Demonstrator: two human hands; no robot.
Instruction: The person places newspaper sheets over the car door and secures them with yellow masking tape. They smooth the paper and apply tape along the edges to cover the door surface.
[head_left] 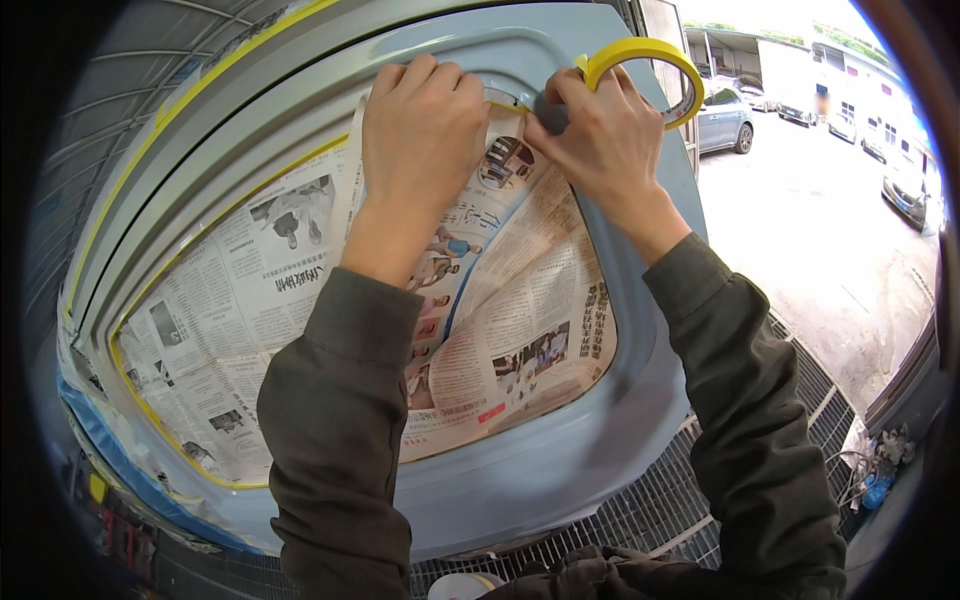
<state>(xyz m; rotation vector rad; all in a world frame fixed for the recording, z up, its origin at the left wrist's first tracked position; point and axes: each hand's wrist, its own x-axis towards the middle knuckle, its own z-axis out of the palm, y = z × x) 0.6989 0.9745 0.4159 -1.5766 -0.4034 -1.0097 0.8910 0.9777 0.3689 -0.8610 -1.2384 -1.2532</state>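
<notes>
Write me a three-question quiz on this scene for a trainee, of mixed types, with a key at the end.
1. Which hand has the roll of yellow tape around its fingers or against them?
2. True or false: the newspaper lies on the floor.
3. What colour are the sleeves?
A. White
B. Dark grey-green
C. Bright red

Key:
1. The right hand.
2. False; it covers the middle of the blue-grey panel.
3. B.
</notes>
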